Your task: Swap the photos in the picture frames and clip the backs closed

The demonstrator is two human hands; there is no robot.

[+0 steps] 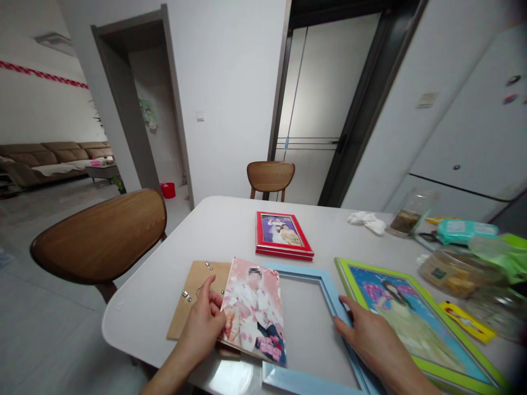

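Observation:
A pink photo print (257,318) is pinched at its left edge by my left hand (203,315). It is tilted over the left side of a light blue picture frame (304,378), whose opening shows the table. My right hand (362,334) grips the right side of that frame, thumb and fingers on its border. Under and beside my left hand lies a brown backing board (185,312) with small metal clips. To the right, a green-framed picture (411,318) lies partly beneath my right forearm. Red picture frames (284,236) are stacked farther back.
On the right stand a glass jar (411,214), a teal wipes pack (465,231), a clear food container (457,274) and a yellow packet (467,322). Crumpled tissue (366,222) lies near the back edge. Wooden chairs (102,236) stand at the left and far sides of the white table (164,258).

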